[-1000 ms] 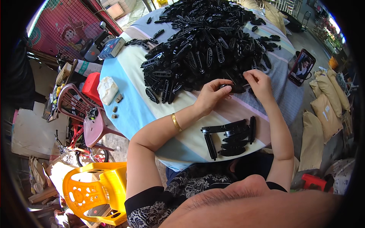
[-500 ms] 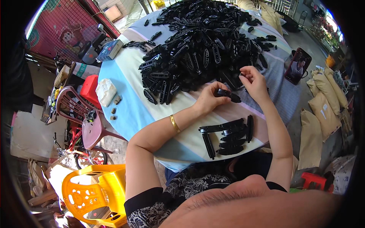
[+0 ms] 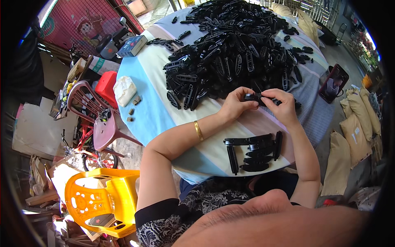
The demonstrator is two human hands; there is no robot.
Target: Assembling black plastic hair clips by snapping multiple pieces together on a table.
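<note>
My left hand (image 3: 238, 104) is closed around a long black plastic part (image 3: 250, 97), held just above the table in front of a big heap of similar black parts (image 3: 234, 57). Thumb and fingers of my right hand (image 3: 283, 106) are pinched together at the right end of that part. Whatever sits between those right fingertips is hidden. Nearer to me, several black parts (image 3: 258, 153) lie grouped on the cloth, some stacked side by side and others set around them.
A striped cloth covers the round table (image 3: 197, 154). A phone (image 3: 334, 83) stands at its right edge. On the left are a crumpled white bag (image 3: 124, 91), small brownish blocks (image 3: 131, 111) and a blue box (image 3: 132, 45). A yellow chair (image 3: 123, 197) stands lower left; brown sacks (image 3: 338, 162) lie right.
My right hand has come down from beside the heap to the part in my left hand, and the two hands now meet. The whole view has shifted slightly.
</note>
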